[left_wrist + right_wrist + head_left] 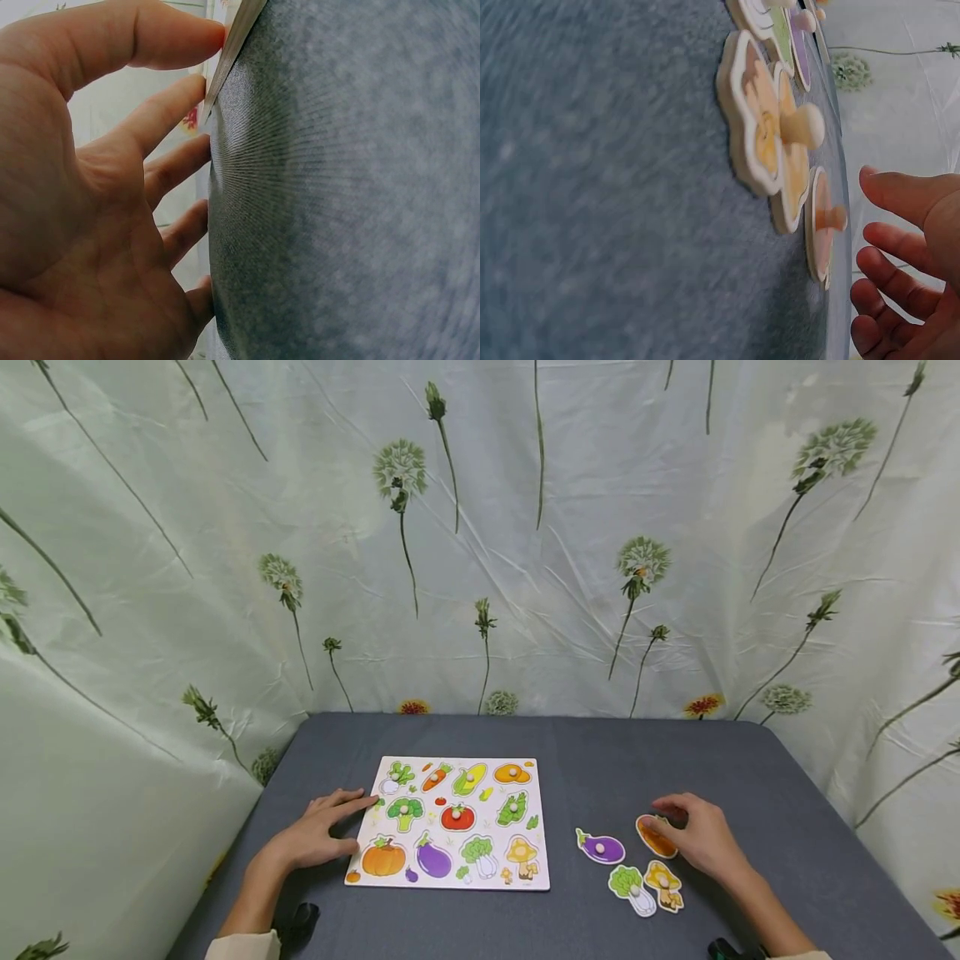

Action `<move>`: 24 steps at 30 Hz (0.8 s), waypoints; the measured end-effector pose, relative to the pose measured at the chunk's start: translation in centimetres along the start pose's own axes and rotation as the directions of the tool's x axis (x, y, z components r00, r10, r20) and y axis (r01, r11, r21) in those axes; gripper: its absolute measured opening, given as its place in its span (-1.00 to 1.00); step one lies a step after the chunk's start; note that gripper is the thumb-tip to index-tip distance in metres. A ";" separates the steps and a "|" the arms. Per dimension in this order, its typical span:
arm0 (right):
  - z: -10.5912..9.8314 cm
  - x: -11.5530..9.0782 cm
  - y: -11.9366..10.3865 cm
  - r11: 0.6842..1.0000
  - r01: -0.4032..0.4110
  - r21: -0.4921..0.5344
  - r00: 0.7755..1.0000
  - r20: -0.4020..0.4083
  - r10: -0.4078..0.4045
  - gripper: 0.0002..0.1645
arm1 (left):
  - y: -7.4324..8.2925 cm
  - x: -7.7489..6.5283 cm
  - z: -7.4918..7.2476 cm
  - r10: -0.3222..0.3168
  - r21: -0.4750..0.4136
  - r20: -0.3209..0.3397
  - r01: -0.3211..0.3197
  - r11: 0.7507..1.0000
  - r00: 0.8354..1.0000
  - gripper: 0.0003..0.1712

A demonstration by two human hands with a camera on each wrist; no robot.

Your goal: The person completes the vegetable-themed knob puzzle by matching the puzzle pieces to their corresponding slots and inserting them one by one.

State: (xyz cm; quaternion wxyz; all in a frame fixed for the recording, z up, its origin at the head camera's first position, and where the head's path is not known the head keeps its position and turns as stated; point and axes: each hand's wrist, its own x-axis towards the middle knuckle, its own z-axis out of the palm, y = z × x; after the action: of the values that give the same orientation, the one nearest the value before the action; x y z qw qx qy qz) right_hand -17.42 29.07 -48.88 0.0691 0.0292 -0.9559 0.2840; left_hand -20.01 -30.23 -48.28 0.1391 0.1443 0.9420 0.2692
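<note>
A white wooden vegetable puzzle board [420, 868] lies on the table. My left hand [318, 832] rests at its left side, fingers spread, thumb and index finger touching the edge; the left wrist view shows this hand [97, 187] with the thumb on the board's rim [236, 45]. Over the orange pumpkin piece [654, 843] hovers my right hand [701, 835], its fingers loosely bent. In the right wrist view, a gap separates this hand [919, 262] from the pumpkin piece's knob [832, 218]. Beside it lie an eggplant piece [609, 852], a leafy cabbage piece [622, 882] and a mushroom piece [662, 877].
Knobbed pieces such as a tomato [465, 818], a carrot [441, 773] and a corn [463, 787] sit in the board's upper rows. Its bottom row shows pictures without knobs. A dark cloth [585, 760] covers the table; a dandelion-print curtain [540, 635] hangs behind.
</note>
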 end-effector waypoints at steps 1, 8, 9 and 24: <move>0.0 -0.1 0.1 1.000 -0.006 -0.001 1.000 0.007 0.006 -0.55 | 0.0 0.0 0.0 0.001 -0.002 0.002 -0.001 1.000 1.000 -0.10; 0.1 -0.4 0.8 0.999 -0.036 0.018 0.996 0.084 0.035 -0.68 | 0.1 -0.1 0.0 0.005 -0.006 -0.002 -0.005 1.000 1.000 -0.10; 0.1 -0.4 0.9 0.999 -0.040 0.022 0.995 0.092 0.037 -0.69 | 0.1 -0.1 0.0 0.006 -0.005 -0.003 -0.006 1.000 1.000 -0.10; 0.3 -1.3 1.6 0.997 -0.069 0.043 0.997 0.031 0.068 -0.73 | -0.2 0.0 0.1 0.008 0.002 -0.001 -0.008 1.000 1.000 -0.10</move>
State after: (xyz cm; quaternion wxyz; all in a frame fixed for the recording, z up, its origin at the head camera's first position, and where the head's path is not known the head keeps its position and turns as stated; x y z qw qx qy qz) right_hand -16.32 30.23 -50.16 0.0445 0.0022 -0.9507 0.3068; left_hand -20.04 -30.28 -48.47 0.1374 0.1480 0.9418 0.2688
